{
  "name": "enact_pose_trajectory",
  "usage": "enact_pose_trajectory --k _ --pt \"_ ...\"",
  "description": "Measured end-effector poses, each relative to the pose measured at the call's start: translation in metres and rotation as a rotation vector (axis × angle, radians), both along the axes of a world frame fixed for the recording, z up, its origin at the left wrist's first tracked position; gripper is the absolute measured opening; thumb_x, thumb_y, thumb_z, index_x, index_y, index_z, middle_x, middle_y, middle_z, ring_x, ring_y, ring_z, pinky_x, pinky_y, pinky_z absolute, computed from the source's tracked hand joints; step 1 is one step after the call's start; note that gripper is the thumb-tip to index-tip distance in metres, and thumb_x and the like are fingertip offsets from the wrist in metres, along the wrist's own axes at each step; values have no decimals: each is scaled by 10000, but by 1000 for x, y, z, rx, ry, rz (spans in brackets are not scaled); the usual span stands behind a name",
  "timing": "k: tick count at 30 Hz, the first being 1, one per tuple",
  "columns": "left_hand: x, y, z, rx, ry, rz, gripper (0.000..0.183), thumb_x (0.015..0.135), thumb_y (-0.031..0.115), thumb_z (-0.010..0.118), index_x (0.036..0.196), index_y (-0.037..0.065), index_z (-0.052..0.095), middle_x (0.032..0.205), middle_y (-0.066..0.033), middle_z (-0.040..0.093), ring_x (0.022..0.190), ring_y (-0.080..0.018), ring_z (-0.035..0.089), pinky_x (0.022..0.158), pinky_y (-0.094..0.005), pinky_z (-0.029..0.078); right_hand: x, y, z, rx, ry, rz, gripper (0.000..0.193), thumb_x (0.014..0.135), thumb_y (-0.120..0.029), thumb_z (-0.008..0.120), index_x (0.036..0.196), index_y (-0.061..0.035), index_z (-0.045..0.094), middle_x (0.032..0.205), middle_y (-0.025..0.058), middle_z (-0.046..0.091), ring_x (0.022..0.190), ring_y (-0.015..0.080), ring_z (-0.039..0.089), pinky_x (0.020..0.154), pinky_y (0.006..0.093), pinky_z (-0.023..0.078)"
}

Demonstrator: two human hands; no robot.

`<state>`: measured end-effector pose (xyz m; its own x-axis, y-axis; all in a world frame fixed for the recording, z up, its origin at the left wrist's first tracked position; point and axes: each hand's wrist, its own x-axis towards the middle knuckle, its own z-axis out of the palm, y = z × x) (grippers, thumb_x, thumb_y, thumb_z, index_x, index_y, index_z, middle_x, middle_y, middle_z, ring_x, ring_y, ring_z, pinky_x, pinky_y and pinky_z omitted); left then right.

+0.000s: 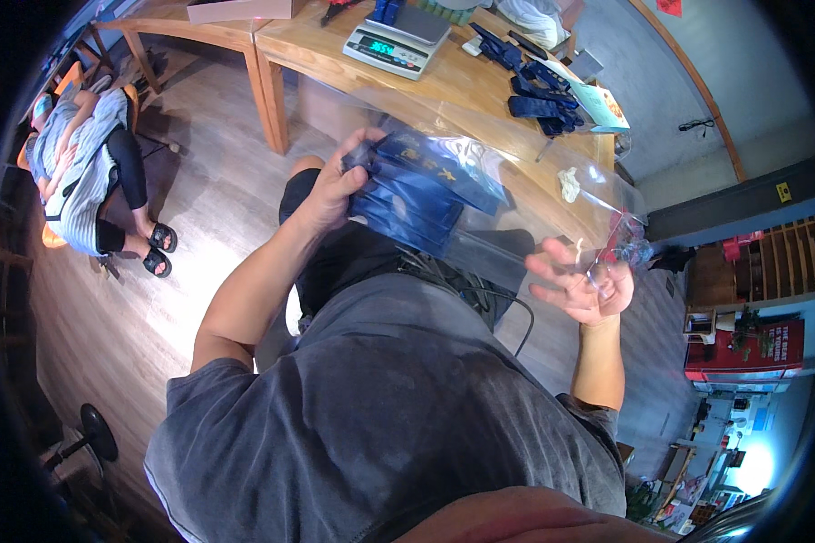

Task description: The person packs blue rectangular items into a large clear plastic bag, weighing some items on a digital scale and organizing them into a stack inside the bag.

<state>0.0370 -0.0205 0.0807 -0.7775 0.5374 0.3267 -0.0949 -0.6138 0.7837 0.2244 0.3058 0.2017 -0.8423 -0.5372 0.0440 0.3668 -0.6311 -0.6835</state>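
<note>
A large clear plastic bag (pixel 489 240) stretches across my lap, between me and the table. Dark blue packets (pixel 407 204) with gold lettering lie in its left part. My left hand (pixel 340 185) is closed round the left end of the packets, thumb on the near side. On the right, my right hand (pixel 581 285) has its fingers spread, palm up, beside the bag's other end. Red and clear crinkled plastic (pixel 623 240) bunches next to its thumb. Whether those fingers touch the plastic is hard to tell.
The wooden table (pixel 321 54) holds a digital scale (pixel 394 45) with a lit display, more blue packets (pixel 543 95), a printed card (pixel 599 104) and crumpled white paper (pixel 569 184). A seated person (pixel 86 167) is at the left. A black fan (pixel 98 434) stands lower left.
</note>
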Motion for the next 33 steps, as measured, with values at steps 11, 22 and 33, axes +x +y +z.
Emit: enact_pose_trajectory --k 11,22,33 --pt "-2 15 -28 -147 182 23 994 693 618 799 1403 48 401 1288 -40 515 1234 -168 463 1051 -324 355 -40 -33 2 718 182 -64 709 967 -244 607 1520 -1 237 1518 147 362 1317 375 474 1013 422 458" --pt "5 14 -19 -88 150 -40 863 869 533 683 1448 -4 333 1345 -93 496 1236 -162 460 1053 -321 366 -58 -34 -3 930 218 -8 521 1005 -218 536 1437 37 397 1348 148 538 1253 277 538 946 380 497" --pt "-12 2 -27 34 -418 -39 670 895 540 638 1302 30 490 1188 -121 625 1072 -220 624 908 -380 521 -40 9 30 687 -56 -331 549 968 -261 601 1401 32 433 1257 201 586 1114 331 626 920 390 533"
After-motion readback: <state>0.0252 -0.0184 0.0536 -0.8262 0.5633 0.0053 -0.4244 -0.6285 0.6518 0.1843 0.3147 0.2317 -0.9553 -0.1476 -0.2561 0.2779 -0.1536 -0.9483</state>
